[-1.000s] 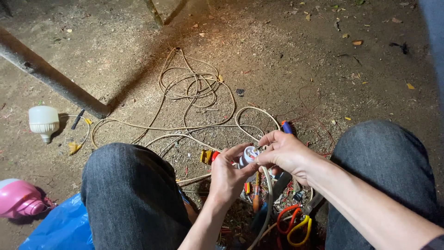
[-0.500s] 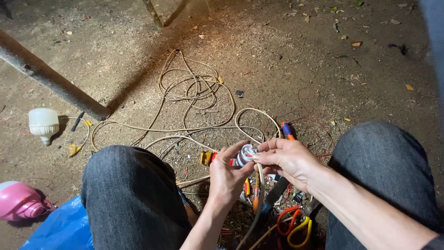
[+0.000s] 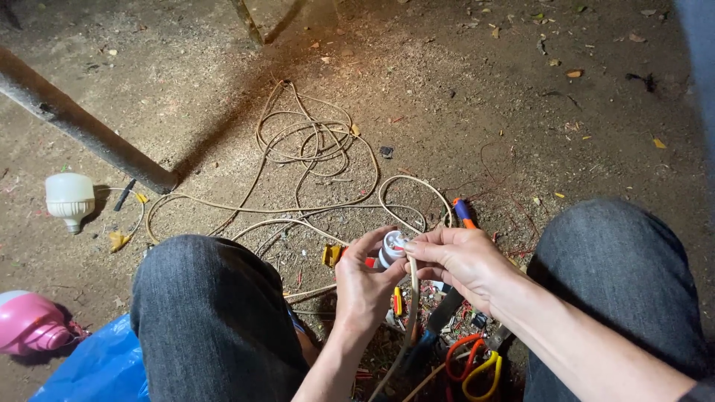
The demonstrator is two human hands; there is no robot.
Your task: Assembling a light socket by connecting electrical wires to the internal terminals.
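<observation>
Between my knees, my left hand [image 3: 365,286] grips a small white round fitting [image 3: 390,248] with red wire ends showing at it. My right hand [image 3: 460,260] pinches the fitting's top and the cream cable [image 3: 412,298] that drops down from it. That cable belongs to a long tangle of cream cable [image 3: 305,149] spread over the dirt ground ahead. Both hands touch the fitting, held a little above the ground.
A white bulb [image 3: 69,199] lies at left near a grey pipe [image 3: 82,126]. A pink object [image 3: 30,324] and blue plastic sheet [image 3: 97,368] sit at lower left. Orange-and-yellow handled pliers [image 3: 473,365], a blue-orange screwdriver [image 3: 463,214] and wire scraps lie under my hands.
Both hands shifted slightly left with the fitting, and my right fingers now press closer onto its top. The cable hangs straighter below it.
</observation>
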